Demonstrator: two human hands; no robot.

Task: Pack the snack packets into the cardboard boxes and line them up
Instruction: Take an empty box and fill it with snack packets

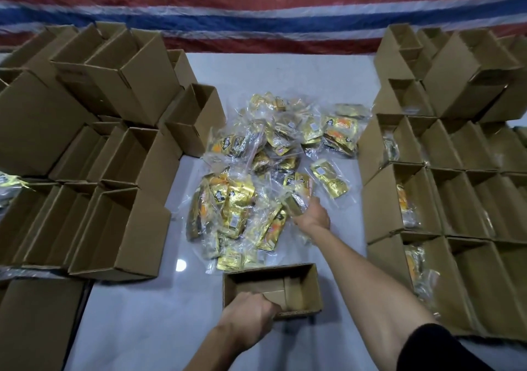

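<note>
Left edge of the white tabletop (176, 188): empty brown cardboard boxes (119, 228) stacked with mouths open, likely stock awaiting filling. Near edge, centre: left hand (251, 310) gripped the near wall of one open cardboard box (302, 282), probably to steady it. Just beyond lay a heap of gold foil snack packets (242, 199). At the heap's right side, right hand (312, 215) appeared closed on one gold packet (296, 202). Right edge: lined-up boxes (399, 199), some holding packets. Narrow bare lanes flanked the heap.

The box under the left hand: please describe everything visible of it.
A small brown cardboard box, open on top, holding no packets, with a loose flap inside. It stands upright on the white table, nearest the person, with the packets piled at its far rim. The left hand grips its near left rim.
</note>
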